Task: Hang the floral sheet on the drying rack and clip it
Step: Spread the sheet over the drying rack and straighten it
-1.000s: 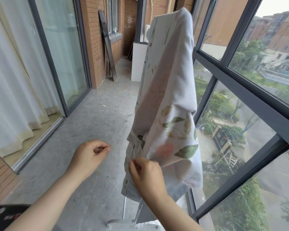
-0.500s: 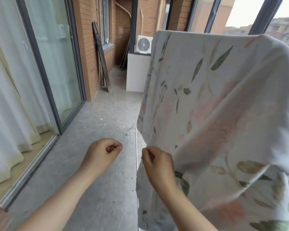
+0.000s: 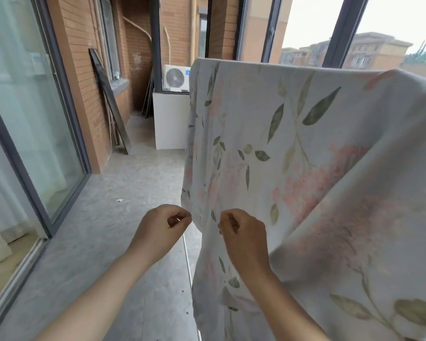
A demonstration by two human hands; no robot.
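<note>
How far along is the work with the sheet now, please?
Done: the sheet already hangs over the rack. In hand: the right hand pinches it near its side edge, and the left hand curls beside that edge. Left: clipping; no clip shows on the sheet.

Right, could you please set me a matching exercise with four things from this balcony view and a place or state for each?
Things:
1. floral sheet
2. right hand
3. air-conditioner unit
4. dark panel

Places or states:
a. leaning against the brick wall
b. draped from above, hanging down
c. at the far end, above the white ledge
d. pinching fabric

Pairs: 1-b, 2-d, 3-c, 4-a.
</note>
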